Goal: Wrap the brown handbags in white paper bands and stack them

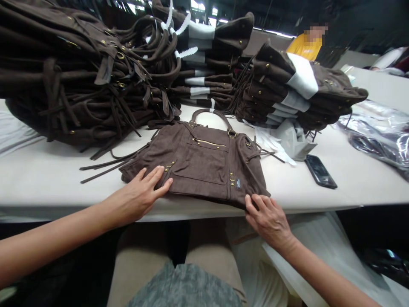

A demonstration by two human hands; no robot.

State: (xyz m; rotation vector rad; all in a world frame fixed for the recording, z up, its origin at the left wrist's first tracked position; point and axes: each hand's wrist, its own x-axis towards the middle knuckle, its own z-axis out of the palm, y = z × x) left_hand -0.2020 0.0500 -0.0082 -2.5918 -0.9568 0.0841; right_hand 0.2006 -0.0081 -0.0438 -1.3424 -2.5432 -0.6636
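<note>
Brown bag along the table's near edge
Bare tabletop lies left; left hand flat, fingers spread; right hand's fingers curl at the corner.

A white table holds brown bags, a phone.

Dark brown bag, soft suede look, lying on its back on white table, base along near edge, front panel up. Handle arched toward far side, bit of white wrap at its top. Brass-coloured zip across front pocket, matching studs and rings. Small bluish label low on right. Thin strips trailing from both sides. Body slightly creased.
</note>
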